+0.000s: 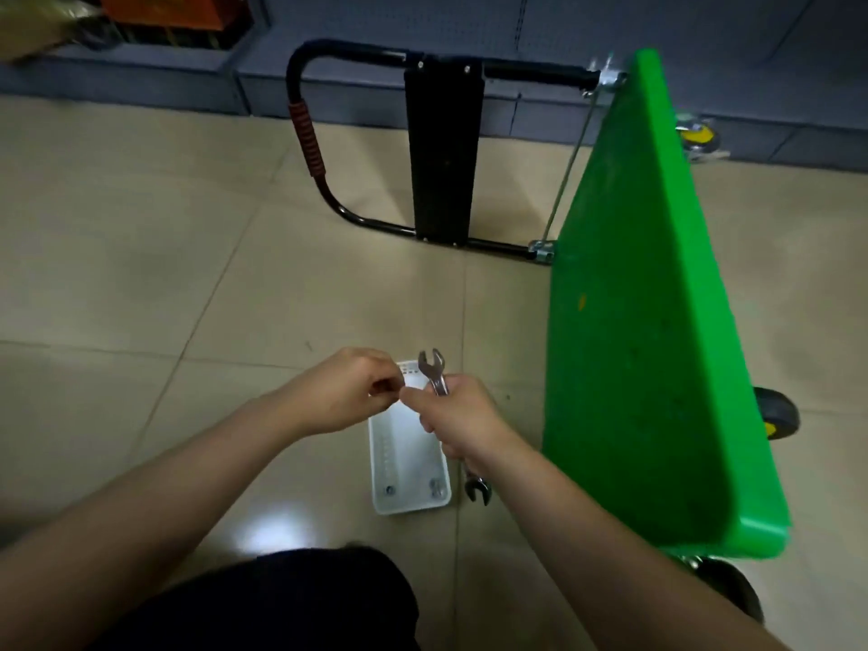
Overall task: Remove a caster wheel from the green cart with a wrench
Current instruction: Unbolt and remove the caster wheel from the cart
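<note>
Carts: you have one green cart (648,298).
Wheels: three casters visible (777,412).
Wrenches: one wrench (434,368).
Trays: one white tray (408,462).
Hands: your two.

Bare floor (141,274) lies left; tipped green cart (648,321) walls the right.

Beige tiled floor (141,274) — grey shelving (155,82)

Single view, worn on the person's head, looking steeply down and forward over a tiled floor (141,274). Both forearms enter from the bottom edge; the left hand (347,392) and right hand (462,422) sit near, low in the centre. The green cart (648,321), on its side, fills the right; the wide lens bends the edges. The dim far wall is perhaps shelving.
</note>
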